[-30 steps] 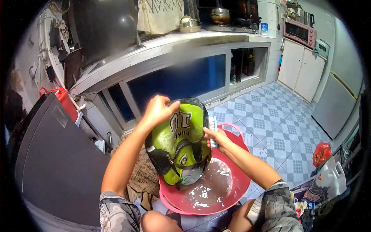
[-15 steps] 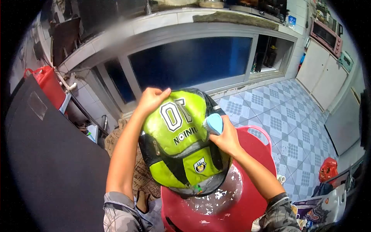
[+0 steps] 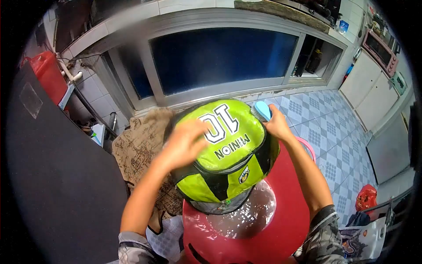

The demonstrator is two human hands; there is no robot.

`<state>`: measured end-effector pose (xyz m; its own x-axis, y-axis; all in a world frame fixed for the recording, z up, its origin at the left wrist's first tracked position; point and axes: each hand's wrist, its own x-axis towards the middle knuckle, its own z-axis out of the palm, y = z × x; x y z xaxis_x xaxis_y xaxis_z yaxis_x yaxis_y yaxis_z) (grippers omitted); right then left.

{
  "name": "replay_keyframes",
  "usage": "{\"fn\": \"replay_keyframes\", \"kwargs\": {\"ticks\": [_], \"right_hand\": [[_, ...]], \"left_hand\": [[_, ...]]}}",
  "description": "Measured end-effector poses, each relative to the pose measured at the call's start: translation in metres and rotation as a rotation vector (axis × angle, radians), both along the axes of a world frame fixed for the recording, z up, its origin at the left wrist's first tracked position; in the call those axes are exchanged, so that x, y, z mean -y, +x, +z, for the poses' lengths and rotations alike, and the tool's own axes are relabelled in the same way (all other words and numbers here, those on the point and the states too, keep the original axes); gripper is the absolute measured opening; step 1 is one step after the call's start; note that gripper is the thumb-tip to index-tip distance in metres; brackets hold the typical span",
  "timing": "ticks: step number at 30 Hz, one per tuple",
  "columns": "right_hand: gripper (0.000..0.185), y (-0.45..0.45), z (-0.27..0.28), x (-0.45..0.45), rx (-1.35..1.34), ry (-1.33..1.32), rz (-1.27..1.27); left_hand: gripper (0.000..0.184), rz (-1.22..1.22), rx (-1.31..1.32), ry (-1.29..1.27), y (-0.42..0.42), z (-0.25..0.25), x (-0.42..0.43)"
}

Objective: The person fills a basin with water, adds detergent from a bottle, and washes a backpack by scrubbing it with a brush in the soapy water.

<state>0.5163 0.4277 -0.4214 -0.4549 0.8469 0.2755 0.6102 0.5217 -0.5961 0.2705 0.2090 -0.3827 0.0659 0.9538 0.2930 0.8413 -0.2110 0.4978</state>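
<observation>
A wet lime-green and black backpack [image 3: 226, 160], printed with "10" and "MINION", leans over a red tub [image 3: 285, 211]. Its lower end hangs over the greyish water [image 3: 244, 224]. My right hand [image 3: 278, 124] is closed around a light-blue scrub brush [image 3: 262, 111], whose bristles face the upper right part of the bag. My left hand [image 3: 187, 143] is over the left side of the backpack beside the number; motion blurs its fingers, and I cannot tell whether they touch the fabric.
A brown patterned mat [image 3: 145, 141] lies left of the tub, beside a dark panel [image 3: 66, 176]. Blue-grey tiles [image 3: 312, 114] cover the floor to the right, with a red plastic bag [image 3: 365, 198] there. A cabinet with dark glass [image 3: 224, 61] runs along the back.
My left hand has left the bag's top edge and come down over its left side. The brush in my right hand has moved up and right. The backpack has turned slightly and shifted right.
</observation>
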Motion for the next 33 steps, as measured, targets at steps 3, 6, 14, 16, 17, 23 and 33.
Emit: {"fn": "replay_keyframes", "kwargs": {"ticks": [3, 6, 14, 16, 17, 23, 33], "right_hand": [[0.054, 0.009, -0.010, -0.009, -0.157, -0.003, 0.081], [0.056, 0.017, -0.014, -0.008, -0.178, -0.100, 0.043], [0.064, 0.013, 0.028, 0.099, -0.165, 0.207, -0.153], [0.058, 0.002, 0.025, 0.134, 0.003, 0.247, -0.047], [0.057, -0.008, 0.016, 0.153, 0.062, 0.233, 0.090], [0.051, -0.008, -0.021, 0.111, 0.252, 0.367, 0.048], [0.058, -0.006, -0.024, 0.112, 0.300, 0.360, -0.042]], "left_hand": [[0.067, -0.060, -0.309, -0.050, 0.041, 0.003, 0.030], [0.062, 0.040, -0.304, -0.008, 0.045, -0.008, 0.043], [0.066, 0.194, -0.190, 0.186, 0.048, -0.034, 0.051], [0.064, 0.306, -0.242, 0.328, 0.045, -0.039, 0.051], [0.060, 0.337, -0.269, 0.356, 0.049, -0.036, 0.050], [0.058, 0.366, -0.090, 0.257, 0.036, -0.052, 0.052], [0.069, 0.366, 0.310, 0.221, 0.047, -0.063, 0.059]]}}
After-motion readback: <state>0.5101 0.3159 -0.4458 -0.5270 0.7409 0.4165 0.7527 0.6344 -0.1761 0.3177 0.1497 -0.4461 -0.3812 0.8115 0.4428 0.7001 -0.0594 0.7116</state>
